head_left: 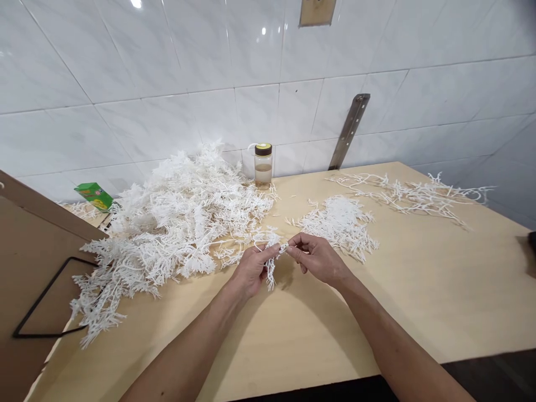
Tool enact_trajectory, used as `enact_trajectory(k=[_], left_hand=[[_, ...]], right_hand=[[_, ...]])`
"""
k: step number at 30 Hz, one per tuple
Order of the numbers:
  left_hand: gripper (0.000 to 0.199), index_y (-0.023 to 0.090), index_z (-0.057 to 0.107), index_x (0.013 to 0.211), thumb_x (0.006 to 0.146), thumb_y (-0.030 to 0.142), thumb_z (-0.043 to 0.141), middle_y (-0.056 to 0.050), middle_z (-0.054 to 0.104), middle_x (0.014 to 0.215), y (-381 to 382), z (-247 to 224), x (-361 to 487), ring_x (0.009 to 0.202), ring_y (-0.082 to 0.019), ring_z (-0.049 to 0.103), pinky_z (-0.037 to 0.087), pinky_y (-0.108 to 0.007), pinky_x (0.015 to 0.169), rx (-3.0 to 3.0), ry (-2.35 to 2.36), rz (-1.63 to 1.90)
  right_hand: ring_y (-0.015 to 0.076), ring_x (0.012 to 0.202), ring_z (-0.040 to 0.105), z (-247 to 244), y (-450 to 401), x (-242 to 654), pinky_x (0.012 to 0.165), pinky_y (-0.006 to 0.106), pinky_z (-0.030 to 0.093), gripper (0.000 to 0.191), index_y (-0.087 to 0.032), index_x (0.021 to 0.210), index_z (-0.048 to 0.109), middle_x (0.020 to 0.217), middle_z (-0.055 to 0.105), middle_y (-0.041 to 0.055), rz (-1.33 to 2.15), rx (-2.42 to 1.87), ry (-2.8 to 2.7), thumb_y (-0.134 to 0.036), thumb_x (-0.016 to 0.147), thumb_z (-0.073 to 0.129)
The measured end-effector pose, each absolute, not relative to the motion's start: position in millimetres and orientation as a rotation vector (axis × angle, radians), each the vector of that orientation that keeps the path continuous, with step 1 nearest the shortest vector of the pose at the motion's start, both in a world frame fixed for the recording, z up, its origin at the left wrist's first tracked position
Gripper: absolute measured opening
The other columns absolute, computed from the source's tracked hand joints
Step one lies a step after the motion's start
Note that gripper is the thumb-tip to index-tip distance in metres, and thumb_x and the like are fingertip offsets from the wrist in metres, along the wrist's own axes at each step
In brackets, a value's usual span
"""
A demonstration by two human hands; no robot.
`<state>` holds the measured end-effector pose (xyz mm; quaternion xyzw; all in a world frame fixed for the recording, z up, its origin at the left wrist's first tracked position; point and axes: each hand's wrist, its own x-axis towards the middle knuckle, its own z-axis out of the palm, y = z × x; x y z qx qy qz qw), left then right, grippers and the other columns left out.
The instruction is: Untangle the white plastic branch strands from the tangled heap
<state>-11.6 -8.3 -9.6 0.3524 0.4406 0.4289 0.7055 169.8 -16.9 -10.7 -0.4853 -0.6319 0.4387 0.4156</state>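
A white branching plastic sprig (271,274) is held up off the table between my two hands. My left hand (253,269) is closed round its stem, with thin twigs hanging below the fingers. At the sprig's right end, my right hand (315,258) pinches a tip between thumb and finger. To the left spreads a large heap of white feathery branches (180,206). Just beyond my right hand lies a smaller pile of short white pieces (339,223). Bare white stems (410,195) are strewn at the far right.
A bottle (263,167) of pale liquid stands near the tiled wall. Left of the heap is a green carton (94,195), behind a brown cardboard panel (37,268) with a black wire frame (39,296). A metal bracket (349,131) rises at the table's (439,296) back edge.
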Motion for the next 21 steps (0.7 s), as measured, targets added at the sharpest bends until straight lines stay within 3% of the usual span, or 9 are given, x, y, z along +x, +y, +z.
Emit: enact_trajectory(k=[10,21], left_hand=[[0.035,0.014,0.067,0.075,0.066,0.044,0.081,-0.001,0.059,0.065,-12.9,-7.4,-10.3,0.059,-0.011,0.050,0.035,-0.025,0.059,0.923,0.953,0.958],[0.034,0.014,0.067,0.071,0.064,0.044,0.081,-0.003,0.062,0.067,-11.1,-11.9,-10.5,0.065,-0.015,0.054,0.036,-0.027,0.064,0.954,0.980,0.901]], right_hand=[[0.0092,0.046,0.051,-12.4,-16.2,168.1,0.048,0.025,0.047,0.027,-0.019,0.087,0.066,0.070,0.059,-0.0007,1.056,-1.280,-1.652,-0.045,0.088,0.058],[0.0137,0.056,0.058,-14.5,-16.0,164.2,0.054,0.026,0.048,0.016,-0.020,0.083,0.068,0.074,0.067,0.0018,0.778,-1.421,-1.701,-0.031,0.084,0.057]])
